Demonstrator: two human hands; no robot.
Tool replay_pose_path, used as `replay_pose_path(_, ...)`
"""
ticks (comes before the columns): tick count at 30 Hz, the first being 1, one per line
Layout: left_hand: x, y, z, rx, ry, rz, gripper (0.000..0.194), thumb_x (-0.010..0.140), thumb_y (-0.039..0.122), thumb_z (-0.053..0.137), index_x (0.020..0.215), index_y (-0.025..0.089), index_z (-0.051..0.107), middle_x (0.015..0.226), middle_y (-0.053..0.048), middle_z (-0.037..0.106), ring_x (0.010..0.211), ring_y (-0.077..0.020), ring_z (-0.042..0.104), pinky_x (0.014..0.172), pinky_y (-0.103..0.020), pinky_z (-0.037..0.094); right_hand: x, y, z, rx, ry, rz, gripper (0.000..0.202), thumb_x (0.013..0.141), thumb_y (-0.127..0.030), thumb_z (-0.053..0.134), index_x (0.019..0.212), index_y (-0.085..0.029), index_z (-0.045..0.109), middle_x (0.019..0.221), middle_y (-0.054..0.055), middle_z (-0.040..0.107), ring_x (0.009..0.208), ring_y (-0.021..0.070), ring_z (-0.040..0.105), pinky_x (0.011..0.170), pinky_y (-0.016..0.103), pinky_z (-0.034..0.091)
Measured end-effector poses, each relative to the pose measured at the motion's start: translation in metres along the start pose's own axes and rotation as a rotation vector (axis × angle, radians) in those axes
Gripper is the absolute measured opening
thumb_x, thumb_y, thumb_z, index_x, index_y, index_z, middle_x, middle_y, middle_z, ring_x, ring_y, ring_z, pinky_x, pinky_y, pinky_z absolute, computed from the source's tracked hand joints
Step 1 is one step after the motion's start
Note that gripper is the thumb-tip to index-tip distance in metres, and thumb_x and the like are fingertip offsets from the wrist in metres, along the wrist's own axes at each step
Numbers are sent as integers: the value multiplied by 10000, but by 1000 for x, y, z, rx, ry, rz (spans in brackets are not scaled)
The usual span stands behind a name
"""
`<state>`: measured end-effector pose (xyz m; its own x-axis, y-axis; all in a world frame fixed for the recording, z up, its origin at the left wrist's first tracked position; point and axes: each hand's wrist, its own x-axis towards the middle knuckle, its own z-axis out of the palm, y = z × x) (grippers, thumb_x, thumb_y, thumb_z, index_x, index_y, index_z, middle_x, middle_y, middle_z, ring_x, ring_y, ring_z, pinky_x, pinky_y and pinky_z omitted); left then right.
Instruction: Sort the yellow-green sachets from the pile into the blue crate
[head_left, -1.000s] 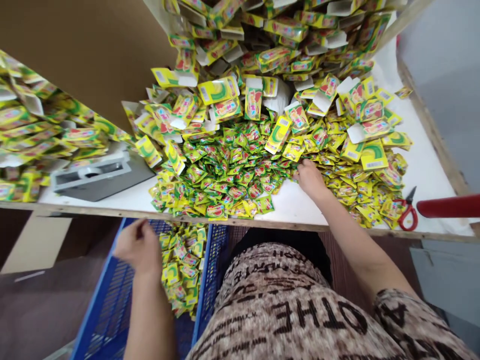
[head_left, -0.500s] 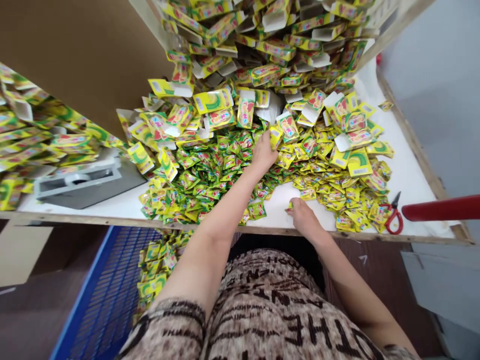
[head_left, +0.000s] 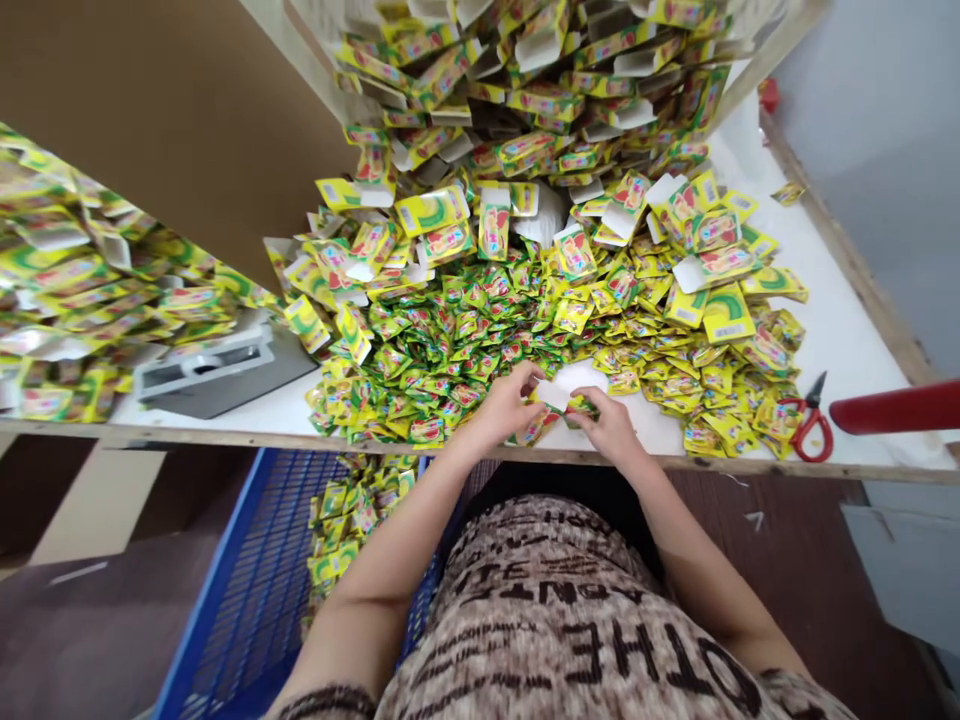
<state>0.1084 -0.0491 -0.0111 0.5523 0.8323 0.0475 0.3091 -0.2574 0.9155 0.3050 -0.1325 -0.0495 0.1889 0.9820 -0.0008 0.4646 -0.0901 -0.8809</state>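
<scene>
My left hand [head_left: 511, 408] is just above the table's front part, thumb and fingers curled in a pinch around a small packet largely hidden by the fingers. Close beside it on the right, my right hand [head_left: 609, 428] pinches a small green-and-yellow packet [head_left: 579, 406]. The fingertips of both hands nearly meet. Under and around them lie loose shiny packets: a mostly green heap [head_left: 457, 320] beyond my left hand and a mostly yellow heap [head_left: 675, 370] to the right of my right hand. Small printed cartons [head_left: 431, 210] with open white flaps lie behind the heaps.
More cartons fill a bin [head_left: 517, 100] at the back. A brown cardboard sheet [head_left: 172, 130] stands left, near a grey box-like holder [head_left: 225, 375]. Red-handled scissors [head_left: 812, 425] and a red bar [head_left: 892, 407] are at right. Below the table edge stands a blue crate [head_left: 232, 570] with packets.
My left hand has come back from the far side of the green heap to beside my right hand. My right hand stays near the table's front edge, now turned toward the left one.
</scene>
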Motion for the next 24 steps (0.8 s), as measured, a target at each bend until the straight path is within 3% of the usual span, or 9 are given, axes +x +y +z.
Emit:
replay_pose_path(4,-14,-14,28,-375,162,-91,442,673,202,762,1067,186,562,936,-44,683,878,-172,668,773,-284,521,-6,-13,-7,126,296,-74,281,834,-351,635,1087,-232,604,1014,48,660,882,203,655,776,334,541)
replay_pose_path(7,-23,-17,44,-532,261,-94,457,710,228,759,1116,189,553,978,-61,683,933,-179,673,846,-318,533,0,-34,-1,63,227,-258,233,881,-311,601,1104,-241,605,1060,64,664,969,216,641,851,345,526)
replay_pose_path(12,-33,-19,52,-557,443,-84,372,769,277,727,1090,184,565,1041,-75,670,979,-169,654,881,-311,524,5,-52,7,-253,16,-457,203,917,-211,534,1101,-227,619,1003,97,676,967,254,604,849,391,494)
replay_pose_path(16,-41,-24,48,-539,290,-78,538,761,330,746,1238,202,535,957,-47,691,890,-168,655,810,-291,522,5,-64,-4,-332,-201,-487,219,887,-139,551,1073,-221,633,956,77,684,933,245,589,828,374,486)
replay_pose_path(19,-44,-28,44,-431,177,-99,373,755,376,747,1058,181,651,826,-9,677,781,-159,621,742,-276,502,6,-73,-10,-383,-311,-491,261,888,-124,537,1110,-222,634,973,75,670,943,236,585,832,359,483)
replay_pose_path(21,-44,-29,43,-404,156,-108,273,780,385,719,941,168,684,803,-4,668,763,-154,597,737,-273,486,7,-75,-10,-399,-312,-476,321,902,-135,519,1202,-215,596,1020,92,651,960,234,589,825,353,486)
replay_pose_path(24,-45,-31,44,-497,161,-94,285,805,370,693,1009,171,685,919,-22,689,853,-167,603,810,-284,478,10,-72,-9,-355,-219,-440,297,901,-168,555,1195,-198,579,1015,98,648,941,234,607,812,353,487)
